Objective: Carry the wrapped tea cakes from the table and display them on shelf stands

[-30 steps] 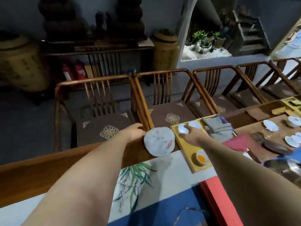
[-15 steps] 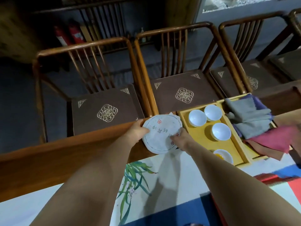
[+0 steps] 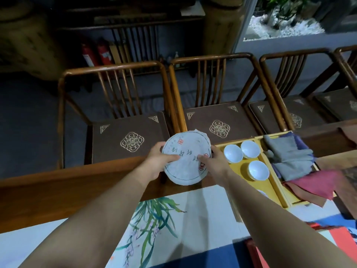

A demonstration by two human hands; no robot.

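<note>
Forearms reach forward from us and meet on the wrapped tea cake (image 3: 186,161), a flat round disc between our hands at the table's far edge (image 3: 67,182). Our left hand (image 3: 156,163) grips its left rim, thumb on top; our right hand (image 3: 214,161) grips the right rim. Beyond stand wooden chairs (image 3: 116,105).

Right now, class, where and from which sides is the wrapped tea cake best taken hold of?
By its rim, from two opposite sides. The wrapped tea cake is a flat round disc with thin paper on top, so the left hand and right hand grip opposite edges, thumbs on the face, probably sparing the paper.
</note>
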